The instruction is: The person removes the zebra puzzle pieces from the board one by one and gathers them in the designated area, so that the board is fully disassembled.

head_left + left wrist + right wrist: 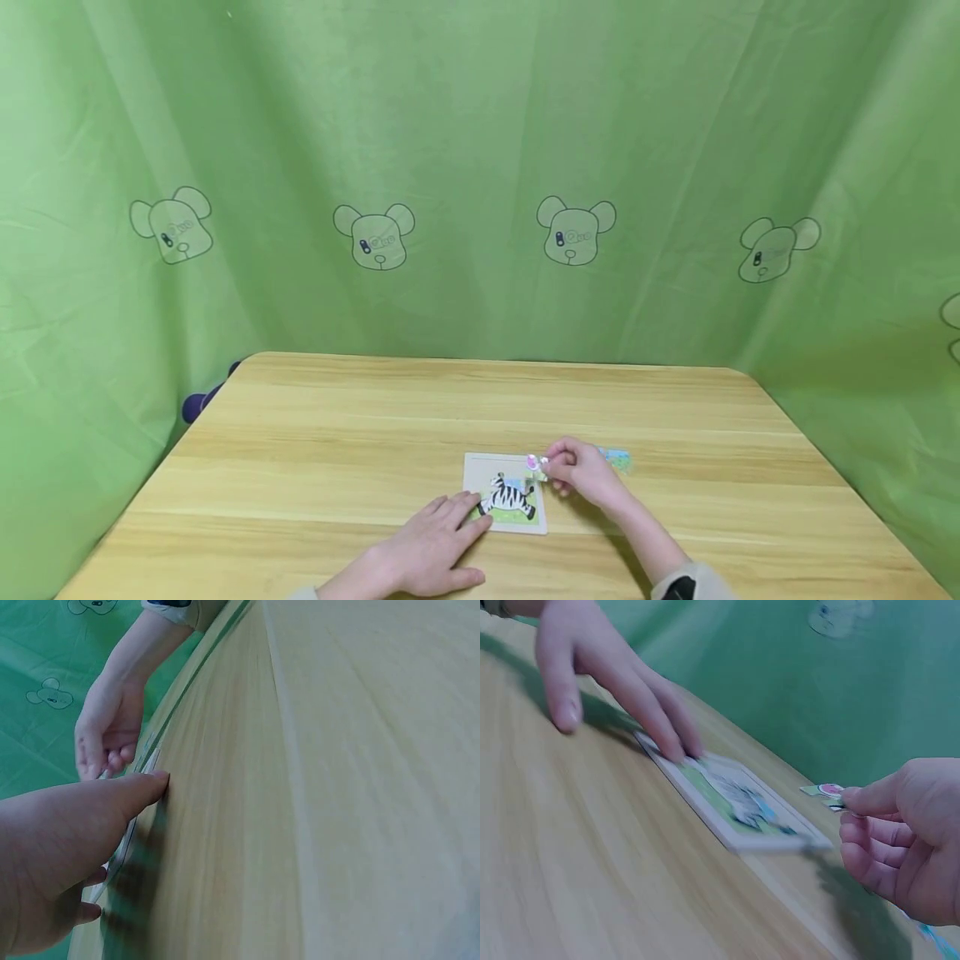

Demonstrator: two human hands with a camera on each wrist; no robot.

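Note:
A square jigsaw puzzle tray (506, 528) with a pale border lies on the table, a zebra picture (507, 497) partly filling it. The left hand (438, 546) rests with its fingertips on the tray's left side, fingers spread; in the right wrist view that hand (622, 675) reaches the tray's near edge. Between thumb and forefinger, the right hand (585, 473) pinches a puzzle piece (825, 790) with a pink patch and green on it. This piece is held above the tray's upper right corner, its far part covered by the fingertips.
Just right of the right hand lies a blue and green puzzle piece (618, 460), partly covered by that hand. The wooden table (337, 450) has a green curtain (465, 125) with bear outlines behind it. Something purple (197, 406) shows past the left table edge.

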